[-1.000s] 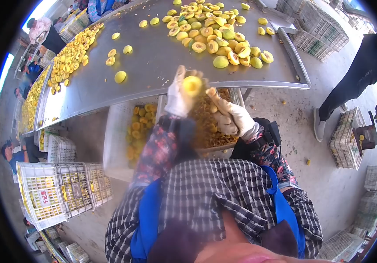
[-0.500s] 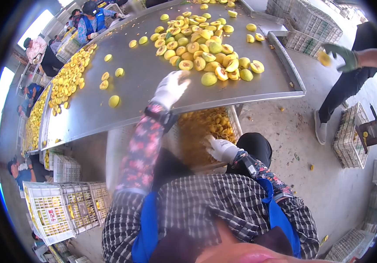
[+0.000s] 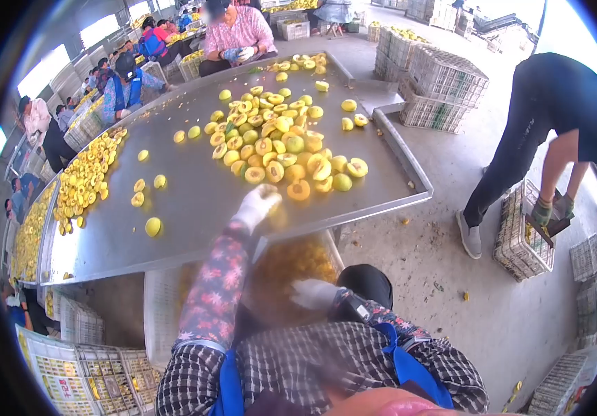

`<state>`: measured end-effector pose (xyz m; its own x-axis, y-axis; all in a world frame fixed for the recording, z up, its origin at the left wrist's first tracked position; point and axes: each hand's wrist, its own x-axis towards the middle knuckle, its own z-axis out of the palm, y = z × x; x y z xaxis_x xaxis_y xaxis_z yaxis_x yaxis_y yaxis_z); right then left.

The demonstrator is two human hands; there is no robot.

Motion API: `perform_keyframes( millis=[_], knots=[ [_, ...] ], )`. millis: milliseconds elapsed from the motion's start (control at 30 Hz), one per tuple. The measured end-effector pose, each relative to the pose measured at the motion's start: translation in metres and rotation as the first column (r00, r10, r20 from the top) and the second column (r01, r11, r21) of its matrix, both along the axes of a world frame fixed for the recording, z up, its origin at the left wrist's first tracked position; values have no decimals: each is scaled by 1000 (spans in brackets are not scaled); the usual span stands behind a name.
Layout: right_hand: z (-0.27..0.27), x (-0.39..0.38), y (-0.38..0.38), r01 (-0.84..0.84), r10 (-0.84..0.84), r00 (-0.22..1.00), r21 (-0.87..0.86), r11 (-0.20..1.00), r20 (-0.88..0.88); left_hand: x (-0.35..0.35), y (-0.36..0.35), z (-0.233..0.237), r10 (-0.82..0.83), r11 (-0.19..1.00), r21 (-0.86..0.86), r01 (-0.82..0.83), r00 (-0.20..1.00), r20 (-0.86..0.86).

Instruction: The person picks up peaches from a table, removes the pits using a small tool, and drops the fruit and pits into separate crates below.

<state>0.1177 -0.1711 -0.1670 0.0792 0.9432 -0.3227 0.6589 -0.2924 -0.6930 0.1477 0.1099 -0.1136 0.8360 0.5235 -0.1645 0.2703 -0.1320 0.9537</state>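
Observation:
My left hand (image 3: pixel 258 206), in a white glove, is over the near edge of the metal table (image 3: pixel 208 232), its fingers half curled and apart. Just below the fingertips is a smeared yellow shape, perhaps a peach half (image 3: pixel 279 218). In front of that hand lies a heap of halved yellow peaches (image 3: pixel 271 132), several showing reddish pit hollows. My right hand (image 3: pixel 314 294), also white-gloved, is lower down, beside a crate of yellow-brown fruit pieces (image 3: pixel 305 258) under the table edge. Motion blurs its fingers, so what they hold cannot be made out.
More peach pieces (image 3: pixel 90 173) line the table's left side. On the right, a person in dark clothes (image 3: pixel 555 118) bends over a plastic crate (image 3: pixel 520 239). Stacked crates (image 3: pixel 444 83) stand behind. Another person in a pink shirt (image 3: pixel 239 35) is at the table's far side.
The view has tilted up, showing more of the far side. The person on the right has bent down with both hands at the crate. A blurred yellow shape now shows below my left hand.

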Motion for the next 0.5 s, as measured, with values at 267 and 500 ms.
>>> perform_keyframes(
  millis=[267, 500],
  knots=[
    [79, -5, -3, 324, -258, 945, 461, 827, -201, -112, -51, 60, 336, 770, -638, 24, 834, 437],
    [148, -18, 29, 340, -466, 884, 747, 571, -46, -126, -116, 111, 314, 839, -543, 21, 797, 516]
  ],
)
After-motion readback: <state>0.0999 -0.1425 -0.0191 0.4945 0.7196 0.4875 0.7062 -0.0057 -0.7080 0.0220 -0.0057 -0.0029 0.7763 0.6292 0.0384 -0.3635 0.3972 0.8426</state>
